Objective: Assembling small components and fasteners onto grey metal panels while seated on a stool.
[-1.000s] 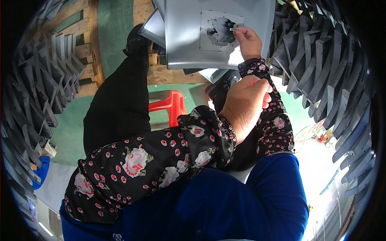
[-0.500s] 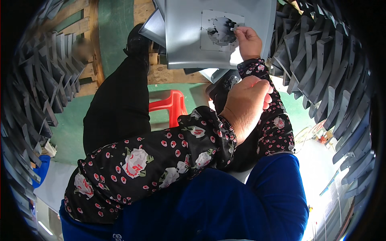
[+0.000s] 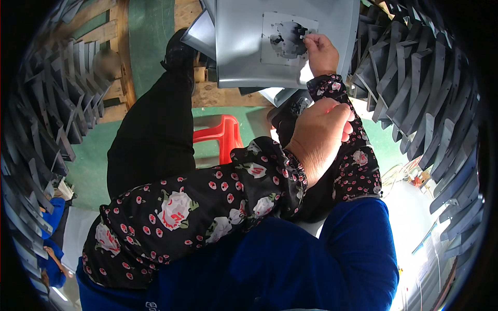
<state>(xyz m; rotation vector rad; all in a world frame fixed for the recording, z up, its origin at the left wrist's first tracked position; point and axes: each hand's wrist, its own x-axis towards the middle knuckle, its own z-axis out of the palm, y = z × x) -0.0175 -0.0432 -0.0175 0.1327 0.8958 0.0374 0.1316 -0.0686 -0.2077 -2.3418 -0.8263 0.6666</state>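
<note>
A smooth grey panel (image 3: 238,57) lies in front of me, at the top of the view. Set in it is a pale square patch (image 3: 268,54) with a dark, ragged-edged shape (image 3: 288,41) in its middle. My right hand (image 3: 323,54) is over the panel, thumb and finger pinched at the right edge of the dark shape; anything between the tips is too small to name. Nearer to me, my left hand (image 3: 317,132) is closed, its knuckles up, beside my right forearm. Its fingers are mostly hidden, so what they hold, if anything, does not show.
Stacked grey angled parts (image 3: 410,78) rise on the right, and similar parts (image 3: 67,93) on the left. A red plastic stool (image 3: 225,137) stands on the green floor between my legs. Wooden pallet boards (image 3: 210,96) lie beneath the panel. Someone's arm (image 3: 58,262) and blue clothing show at lower left.
Another person's arm and blue clothing have come into view at the lower left. The panel and my hands appear shifted very slightly to the right; both hands keep their pose.
</note>
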